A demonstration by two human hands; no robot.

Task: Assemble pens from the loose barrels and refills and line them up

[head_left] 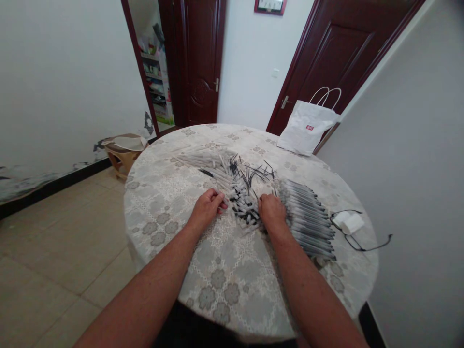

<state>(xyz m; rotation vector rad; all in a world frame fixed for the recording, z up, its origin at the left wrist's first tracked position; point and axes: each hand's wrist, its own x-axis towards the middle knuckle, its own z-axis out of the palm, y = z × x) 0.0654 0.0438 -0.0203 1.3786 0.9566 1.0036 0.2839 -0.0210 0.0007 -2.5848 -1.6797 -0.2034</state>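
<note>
My left hand (208,208) is closed in a pinch at the left of the heap, with a pale pen barrel (224,198) at its fingertips. Loose pale barrels (206,162) fan out beyond it. Between my hands lies a pile of small white and black pen parts (246,210). My right hand (272,211) is closed at the right edge of this pile. A thin dark stick shows by its fingertips, but what they grip is mostly hidden. Thin black pen refills (253,174) lie scattered beyond the pile. Right of my right hand, several pens (311,217) lie side by side.
A round table with a flowered lace cloth (217,290) carries everything. Black-framed glasses (357,249) and a white folded wad (351,223) lie at its right edge. A white paper bag (308,126) stands at the back right. A wooden stool (121,157) is on the floor at left.
</note>
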